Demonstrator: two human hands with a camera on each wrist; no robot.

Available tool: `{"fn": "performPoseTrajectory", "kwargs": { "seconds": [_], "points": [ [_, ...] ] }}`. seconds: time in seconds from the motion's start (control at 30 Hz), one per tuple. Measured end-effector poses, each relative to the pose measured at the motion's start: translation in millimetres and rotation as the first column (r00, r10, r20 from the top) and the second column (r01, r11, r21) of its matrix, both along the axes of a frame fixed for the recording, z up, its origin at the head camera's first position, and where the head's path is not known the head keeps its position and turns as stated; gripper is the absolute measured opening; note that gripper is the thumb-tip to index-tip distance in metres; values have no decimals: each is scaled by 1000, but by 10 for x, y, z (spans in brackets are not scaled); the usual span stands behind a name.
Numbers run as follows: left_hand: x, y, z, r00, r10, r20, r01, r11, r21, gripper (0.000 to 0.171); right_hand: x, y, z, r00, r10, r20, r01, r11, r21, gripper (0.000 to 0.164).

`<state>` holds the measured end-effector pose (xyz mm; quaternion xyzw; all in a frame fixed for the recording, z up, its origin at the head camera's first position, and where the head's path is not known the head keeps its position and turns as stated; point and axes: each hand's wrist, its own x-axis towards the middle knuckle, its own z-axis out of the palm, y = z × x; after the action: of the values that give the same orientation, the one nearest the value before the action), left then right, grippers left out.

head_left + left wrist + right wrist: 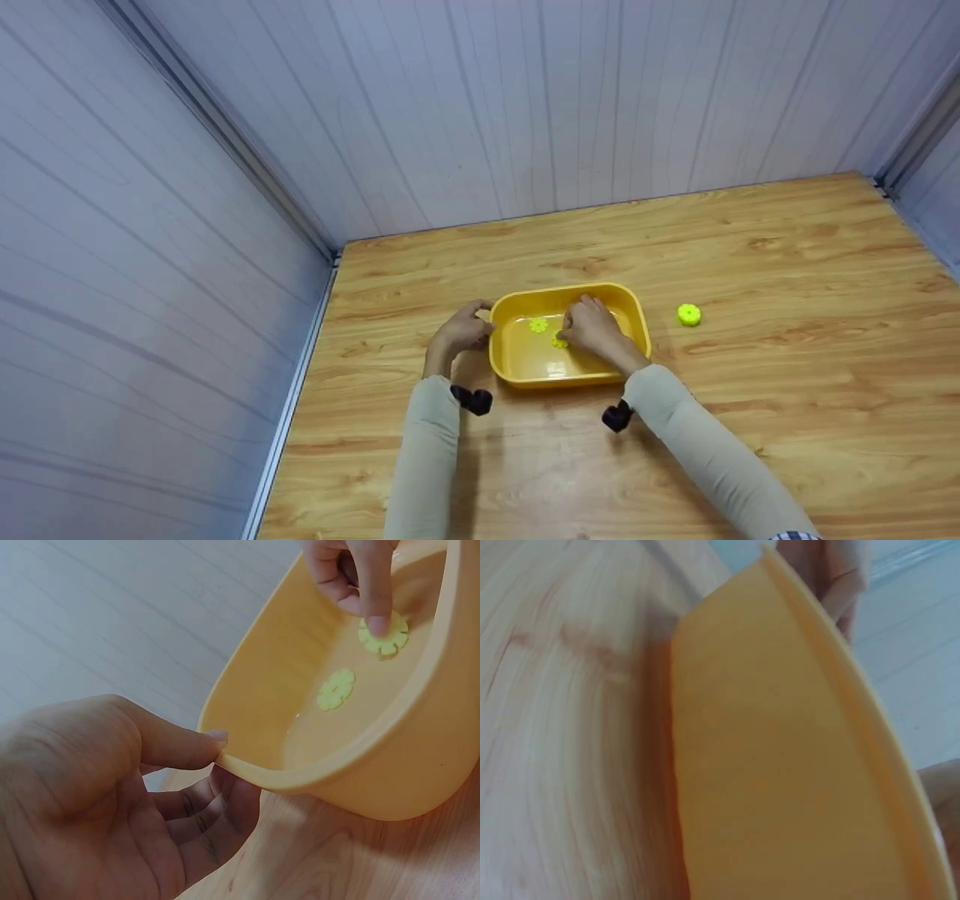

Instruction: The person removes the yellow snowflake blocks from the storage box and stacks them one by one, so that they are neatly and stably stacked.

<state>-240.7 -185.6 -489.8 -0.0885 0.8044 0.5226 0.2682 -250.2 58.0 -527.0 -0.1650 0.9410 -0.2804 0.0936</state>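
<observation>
A yellow plastic tub (525,360) stands on the wooden table. My left hand (463,331) pinches the tub's left rim, thumb on top and fingers curled below in the left wrist view. Inside the tub, my right hand (592,327) holds a yellow-green notched flower-shaped disc (391,641) at its thumb tip, low over the tub floor; whether the disc touches the floor I cannot tell. Another such disc (336,689) lies flat beside it. In the right wrist view the tub's outer wall (772,742) hides most of the right hand.
To the right of the tub, a small stack of yellow-green flower discs (688,314) sits on the table (787,360). Pale panel walls (510,112) rise behind the table and along its left and right sides.
</observation>
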Motion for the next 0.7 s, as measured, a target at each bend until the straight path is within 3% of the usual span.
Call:
{"fn": "performPoseTrajectory", "kwargs": {
  "seconds": [0.2, 0.37, 0.7],
  "points": [
    [0, 6, 0, 1000, 5, 5, -5, 1000, -17, 39, -25, 68, 7, 993, -2, 118, 25, 981, -194, 15],
    [2, 5, -1, 1000, 3, -4, -3, 1000, -31, 39, -28, 115, 29, 977, -18, 212, 79, 956, -282, 16],
    [18, 2, 1, 1000, 0, -7, 0, 1000, 9, 40, -7, 207, 107, 954, -14, 298, 147, 892, -427, 19]
  ]
}}
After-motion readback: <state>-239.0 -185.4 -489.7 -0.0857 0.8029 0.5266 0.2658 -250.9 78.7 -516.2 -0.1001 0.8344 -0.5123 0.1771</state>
